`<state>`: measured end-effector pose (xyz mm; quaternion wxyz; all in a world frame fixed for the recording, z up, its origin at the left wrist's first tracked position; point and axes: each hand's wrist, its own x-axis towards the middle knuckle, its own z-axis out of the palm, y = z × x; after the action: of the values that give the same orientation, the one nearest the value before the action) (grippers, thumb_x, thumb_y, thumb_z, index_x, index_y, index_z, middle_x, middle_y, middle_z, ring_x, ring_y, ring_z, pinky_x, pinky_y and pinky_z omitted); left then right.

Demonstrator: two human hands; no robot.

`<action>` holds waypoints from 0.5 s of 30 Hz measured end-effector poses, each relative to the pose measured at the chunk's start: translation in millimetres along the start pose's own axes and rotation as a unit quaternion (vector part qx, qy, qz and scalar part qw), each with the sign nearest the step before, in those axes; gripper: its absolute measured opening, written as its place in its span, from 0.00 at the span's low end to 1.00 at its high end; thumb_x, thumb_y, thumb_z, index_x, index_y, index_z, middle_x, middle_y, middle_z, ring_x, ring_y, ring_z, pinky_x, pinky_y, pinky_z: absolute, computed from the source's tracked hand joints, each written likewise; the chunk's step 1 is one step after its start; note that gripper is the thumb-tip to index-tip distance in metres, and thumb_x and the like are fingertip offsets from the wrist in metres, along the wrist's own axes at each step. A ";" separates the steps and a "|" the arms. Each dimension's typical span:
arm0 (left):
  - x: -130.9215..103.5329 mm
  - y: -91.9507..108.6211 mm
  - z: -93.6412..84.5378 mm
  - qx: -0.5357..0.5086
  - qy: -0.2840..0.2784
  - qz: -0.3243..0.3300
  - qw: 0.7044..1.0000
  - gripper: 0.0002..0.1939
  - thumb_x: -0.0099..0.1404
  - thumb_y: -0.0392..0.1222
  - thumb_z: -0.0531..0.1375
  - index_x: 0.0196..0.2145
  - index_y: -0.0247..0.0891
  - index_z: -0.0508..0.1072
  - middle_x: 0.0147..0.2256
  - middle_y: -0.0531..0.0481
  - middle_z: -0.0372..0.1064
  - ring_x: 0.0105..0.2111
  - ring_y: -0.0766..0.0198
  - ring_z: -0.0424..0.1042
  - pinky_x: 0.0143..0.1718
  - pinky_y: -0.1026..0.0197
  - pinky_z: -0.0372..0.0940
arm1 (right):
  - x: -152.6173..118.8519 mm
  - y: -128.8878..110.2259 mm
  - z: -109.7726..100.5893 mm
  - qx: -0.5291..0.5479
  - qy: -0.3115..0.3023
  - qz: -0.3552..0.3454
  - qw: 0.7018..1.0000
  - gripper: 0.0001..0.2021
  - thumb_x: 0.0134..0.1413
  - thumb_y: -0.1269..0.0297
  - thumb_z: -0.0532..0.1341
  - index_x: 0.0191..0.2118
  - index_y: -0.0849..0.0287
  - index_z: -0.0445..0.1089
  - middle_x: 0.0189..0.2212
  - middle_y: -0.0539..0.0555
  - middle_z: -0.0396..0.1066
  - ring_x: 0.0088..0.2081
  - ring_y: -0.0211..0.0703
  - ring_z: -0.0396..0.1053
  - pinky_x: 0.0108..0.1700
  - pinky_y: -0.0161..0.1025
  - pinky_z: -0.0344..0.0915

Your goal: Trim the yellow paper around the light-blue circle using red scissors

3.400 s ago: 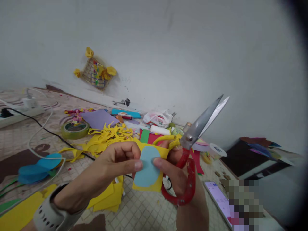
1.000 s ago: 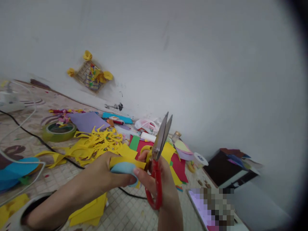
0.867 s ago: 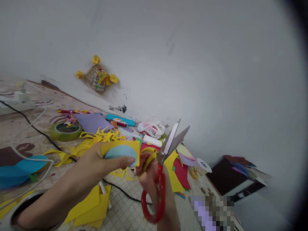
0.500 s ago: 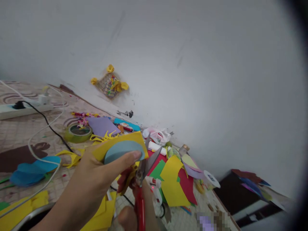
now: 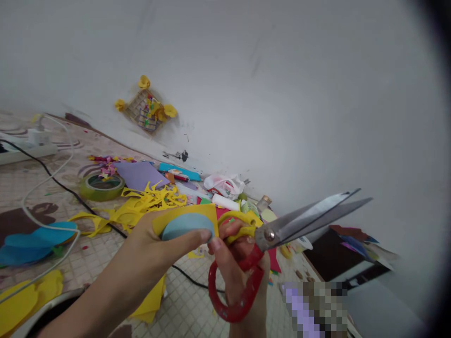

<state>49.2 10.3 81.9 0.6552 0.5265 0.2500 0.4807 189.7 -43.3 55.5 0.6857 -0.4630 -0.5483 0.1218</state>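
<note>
Left hand [image 5: 157, 249] pinches the blue oval [image 5: 186, 225] on yellow paper [image 5: 213, 217]; right hand [image 5: 230, 265] grips the scissors [image 5: 269, 234], directed to two o'clock.

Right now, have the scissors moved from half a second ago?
Yes: the scissors swung right. Half a second ago their blades lay left of the jar; now they point past its right side.
</note>
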 end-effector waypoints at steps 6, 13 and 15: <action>0.0 -1.6 -2.6 0.057 -0.008 -0.026 0.998 0.08 0.52 0.46 0.73 0.25 0.43 0.79 0.26 0.56 0.74 0.28 0.60 0.73 0.32 0.61 0.70 | 1.5 9.4 -8.0 0.070 -0.051 0.002 0.996 0.11 0.63 0.75 0.68 0.44 0.48 0.76 0.35 0.46 0.77 0.34 0.38 0.76 0.37 0.32 0.76; 0.6 0.8 -1.9 0.065 -0.001 -0.029 0.997 0.07 0.53 0.46 0.70 0.28 0.42 0.79 0.26 0.55 0.75 0.30 0.56 0.76 0.33 0.59 0.70 | -1.1 6.8 2.8 0.023 0.020 0.022 0.999 0.07 0.59 0.73 0.68 0.36 0.53 0.74 0.30 0.47 0.74 0.28 0.40 0.73 0.30 0.35 0.74; 1.1 1.2 -3.1 0.068 -0.007 -0.033 0.997 0.07 0.53 0.44 0.70 0.28 0.42 0.79 0.26 0.55 0.74 0.31 0.57 0.75 0.33 0.60 0.69 | -2.9 5.9 6.3 0.014 0.039 0.021 0.999 0.08 0.57 0.73 0.69 0.37 0.52 0.73 0.32 0.47 0.75 0.29 0.40 0.74 0.30 0.35 0.75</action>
<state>46.6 12.6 82.2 0.6352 0.5643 0.2949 0.4371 185.2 -38.9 48.9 0.7100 -0.4694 -0.5098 0.1253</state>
